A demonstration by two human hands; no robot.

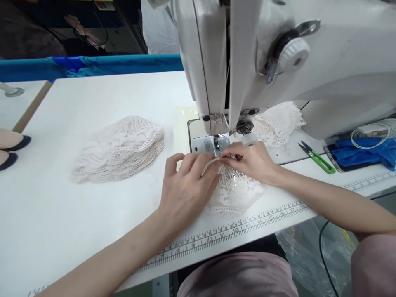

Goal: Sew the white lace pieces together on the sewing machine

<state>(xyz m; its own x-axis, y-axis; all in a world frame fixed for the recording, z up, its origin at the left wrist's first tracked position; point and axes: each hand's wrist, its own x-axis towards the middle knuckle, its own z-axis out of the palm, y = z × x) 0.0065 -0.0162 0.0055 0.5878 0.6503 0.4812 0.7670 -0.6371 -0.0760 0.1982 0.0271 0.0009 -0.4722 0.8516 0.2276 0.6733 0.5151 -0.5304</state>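
A cream lace piece [230,196] lies below the needle area of a white sewing machine [213,74], its gathered edge pinched in both hands. My left hand [188,187] grips that edge from the left, fingers bent over it. My right hand [252,161] pinches the same edge just in front of the presser foot [216,142]. The fingertips of the two hands nearly meet, and they partly cover the lace. To the left rests a stack of lace pieces [123,148]. More white lace [275,123] is bunched behind my right hand, under the machine arm.
Green-handled thread snips [318,159] lie right of my right hand. Beyond them are a blue cloth [365,152] and a coil of pale cord [375,134]. A printed ruler [235,231] follows the table's front edge. Teal fabric [130,64] borders the back; another person's hand [74,24] shows beyond.
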